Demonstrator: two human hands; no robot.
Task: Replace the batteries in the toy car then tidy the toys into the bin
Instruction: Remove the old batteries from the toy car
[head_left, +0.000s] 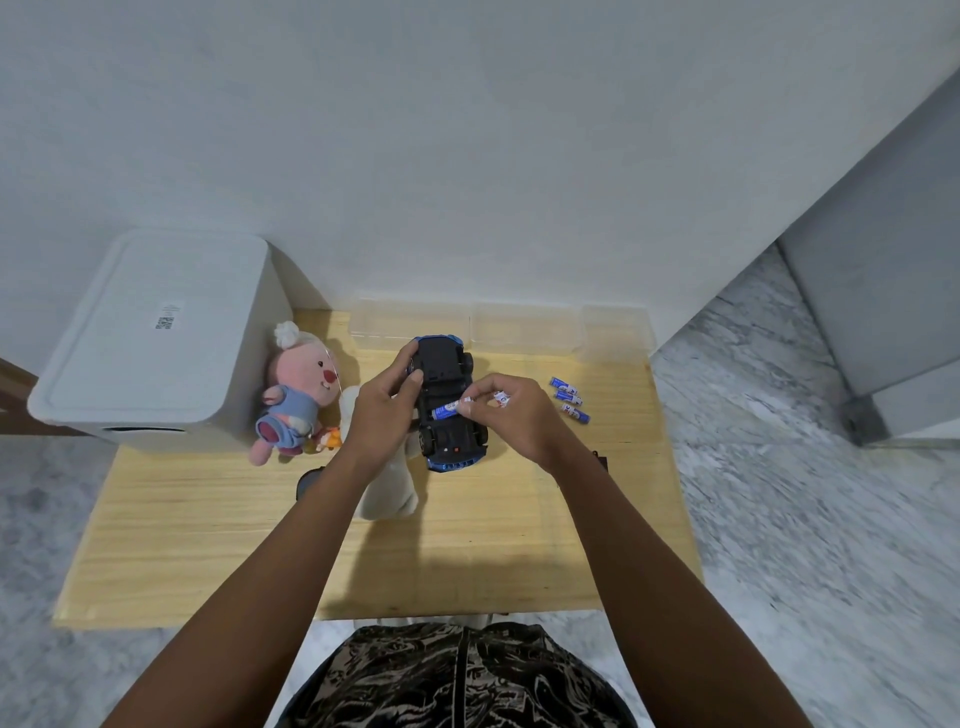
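Observation:
A blue toy car (448, 374) lies upside down on the wooden table (208, 530), its black underside facing up. My left hand (384, 410) grips the car's left side. My right hand (511, 415) pinches a blue battery (445, 411) and holds its end at the middle of the car's underside; a second battery shows between the fingers. Three more blue batteries (570, 399) lie on the table to the right of the car. A pink plush toy (298, 387) in a blue outfit rests to the left. A white plush (387, 493) lies partly under my left arm.
A white lidded bin (150, 338) stands at the table's left end. Clear plastic boxes (524, 325) line the table's far edge against the wall. A small black object (602, 460) lies by my right wrist. Marble floor surrounds the table.

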